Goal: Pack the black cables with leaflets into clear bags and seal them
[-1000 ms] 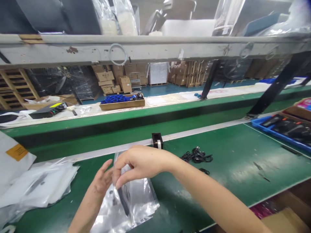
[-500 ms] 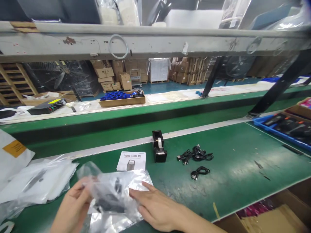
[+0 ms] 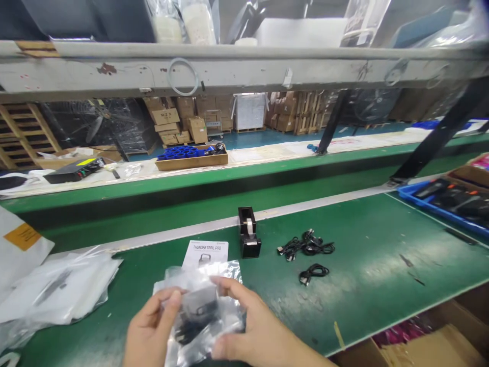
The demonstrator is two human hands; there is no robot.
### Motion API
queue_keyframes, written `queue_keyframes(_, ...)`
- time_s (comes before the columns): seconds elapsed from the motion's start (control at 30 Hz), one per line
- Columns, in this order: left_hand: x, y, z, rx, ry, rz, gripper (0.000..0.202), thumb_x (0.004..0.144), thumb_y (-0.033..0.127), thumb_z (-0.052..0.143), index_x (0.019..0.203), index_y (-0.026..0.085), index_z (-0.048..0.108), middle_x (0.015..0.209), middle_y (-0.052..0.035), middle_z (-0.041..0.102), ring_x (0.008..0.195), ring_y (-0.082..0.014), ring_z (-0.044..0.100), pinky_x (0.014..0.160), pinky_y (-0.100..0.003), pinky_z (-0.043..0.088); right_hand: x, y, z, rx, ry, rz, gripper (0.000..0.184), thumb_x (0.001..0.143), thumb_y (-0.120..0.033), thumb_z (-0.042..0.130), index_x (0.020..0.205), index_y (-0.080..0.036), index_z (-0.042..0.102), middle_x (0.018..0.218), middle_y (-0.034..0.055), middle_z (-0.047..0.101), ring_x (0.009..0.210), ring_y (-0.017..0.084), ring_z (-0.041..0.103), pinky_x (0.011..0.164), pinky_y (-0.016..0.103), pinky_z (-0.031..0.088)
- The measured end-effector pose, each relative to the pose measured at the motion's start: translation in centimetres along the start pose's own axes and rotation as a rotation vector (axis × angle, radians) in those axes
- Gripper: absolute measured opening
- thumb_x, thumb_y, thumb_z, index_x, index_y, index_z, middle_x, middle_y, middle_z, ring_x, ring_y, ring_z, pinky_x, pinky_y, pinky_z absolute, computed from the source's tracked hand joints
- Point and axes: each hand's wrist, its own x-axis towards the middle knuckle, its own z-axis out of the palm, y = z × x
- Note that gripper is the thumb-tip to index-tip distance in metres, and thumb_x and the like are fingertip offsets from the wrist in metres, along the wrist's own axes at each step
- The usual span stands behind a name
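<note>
In the head view, a clear plastic bag (image 3: pixel 202 306) with a dark item and what looks like a black cable inside lies between my hands, over other shiny bags. My left hand (image 3: pixel 155 323) pinches its left edge between thumb and fingers. From the right, my right hand (image 3: pixel 255 323) curls round the other side, fingers at the top and thumb low. Just behind is a printed leaflet (image 3: pixel 206 251) reading THUNDER TRAIL PRO, its lower part covered by the bag. A black tape dispenser (image 3: pixel 250 239) stands beside the leaflet.
Several coiled black cables (image 3: pixel 307 243) and a single one (image 3: pixel 314 273) lie to the right. A stack of plastic bags (image 3: pixel 76 285) is at left. A blue tray (image 3: pixel 412 192) of dark items sits at far right. Overhead runs a grey shelf beam (image 3: pixel 237 71).
My left hand has moved right, drawing the bag's loose end inward. My right hand has gone from lying flat on the bag to curling round its side.
</note>
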Motion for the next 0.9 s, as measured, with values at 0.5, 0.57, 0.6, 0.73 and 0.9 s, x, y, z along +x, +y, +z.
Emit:
queue_keyframes(0.5, 0.9, -3.2, 0.9, 0.182, -0.282, 0.057, 0.032, 0.057, 0.048, 0.068, 0.076, 0.023, 0.071, 0.084, -0.0035, 0.072, 0.081, -0.0230, 0.063, 0.073, -0.028, 0.050, 1.8, 0.0, -3.2, -0.116, 0.167, -0.096, 0.016, 0.075, -0.021, 0.056, 0.081, -0.020, 0.070, 0.076, 0.0016, 0.065, 0.072, 0.014, 0.057, 0.068, 0.025, 0.043)
queue_keyframes(0.57, 1.4, -3.2, 0.5, 0.211, -0.319, 0.021, 0.033, 0.058, 0.048, 0.067, 0.078, 0.023, 0.071, 0.087, -0.0042, 0.071, 0.086, -0.0242, 0.062, 0.078, -0.030, 0.049, 1.8, -0.1, -3.7, -0.161, 0.142, -0.145, 0.022, 0.076, -0.014, 0.051, 0.084, -0.023, 0.071, 0.078, 0.0010, 0.066, 0.074, 0.014, 0.058, 0.070, 0.025, 0.044)
queue_keyframes(0.6, 1.5, -3.1, 0.3, 0.215, -0.335, 0.000, 0.035, 0.059, 0.049, 0.066, 0.081, 0.023, 0.071, 0.090, -0.0045, 0.071, 0.090, -0.0249, 0.061, 0.082, -0.031, 0.048, 1.9, -0.1, -3.9, -0.180, 0.130, -0.167, 0.027, 0.075, -0.010, 0.049, 0.084, -0.023, 0.071, 0.078, 0.0006, 0.066, 0.075, 0.013, 0.058, 0.071, 0.025, 0.044)
queue_keyframes(0.73, 1.1, -2.5, 0.9, 0.102, -0.342, -0.066, 0.044, 0.067, 0.057, 0.054, 0.092, 0.024, 0.066, 0.107, -0.0049, 0.065, 0.109, -0.0268, 0.051, 0.094, -0.039, 0.039, 2.0, 0.4, -4.4, -0.208, 0.131, -0.224, 0.040, 0.068, 0.001, 0.042, 0.079, -0.024, 0.071, 0.079, -0.0004, 0.066, 0.077, 0.012, 0.059, 0.072, 0.023, 0.044)
queue_keyframes(0.9, 1.2, -2.1, 2.8, -0.161, -0.280, 0.023, 0.062, 0.052, 0.070, 0.056, 0.092, 0.023, 0.060, 0.088, -0.0078, 0.070, 0.095, -0.0265, 0.059, 0.082, -0.037, 0.045, 2.1, 1.5, -4.6, -0.216, 0.144, -0.271, 0.043, 0.067, 0.003, 0.039, 0.076, -0.025, 0.071, 0.080, -0.0008, 0.063, 0.077, 0.011, 0.058, 0.072, 0.023, 0.044)
